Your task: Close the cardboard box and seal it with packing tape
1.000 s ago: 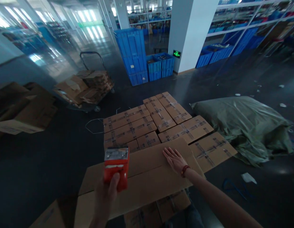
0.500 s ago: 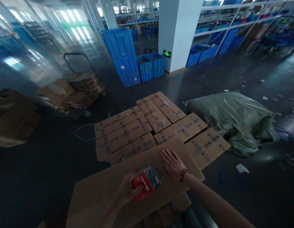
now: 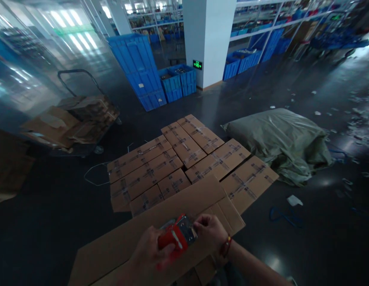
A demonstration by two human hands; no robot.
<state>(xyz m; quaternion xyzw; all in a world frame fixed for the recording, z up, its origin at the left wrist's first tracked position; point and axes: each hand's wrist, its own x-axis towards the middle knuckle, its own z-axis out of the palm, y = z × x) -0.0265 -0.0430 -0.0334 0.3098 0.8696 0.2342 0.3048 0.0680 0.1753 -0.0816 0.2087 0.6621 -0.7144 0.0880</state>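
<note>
The left hand [image 3: 148,252] is closed around a red tape gun [image 3: 176,237], and the right hand [image 3: 210,234] pinches at the gun's metal front end, fingers curled on it. Both sit at 6 o'clock in the view, just above the top flap of a long carton [image 3: 160,222] that runs from 7 toward 3 o'clock.

To do this well, I judge the right fingers should free the tape end cleanly and keep clear of the toothed cutter, while the left hand keeps the gun low and square to the flap seam. The tape end wants pressing down firmly at the carton's edge, so that it sticks flat and does not wrinkle. Whether any tape is already stuck down, I cannot tell; that part is dim and partly hidden by the hands.

At 12 o'clock from the hands lies a block of sealed boxes [image 3: 187,155] on the floor [image 3: 47,222], edge to edge, each crossed with tape; their contents are hidden. Further off at 12 o'clock stand blue crates [image 3: 142,71], some stacked, with two open ones beside them holding small parts too dim to name. At 10 o'clock a cart [image 3: 74,123] carries flattened cardboard. At 2 o'clock a green sack [image 3: 276,135] lies slumped and full on the floor, near the boxes but apart from them.
</note>
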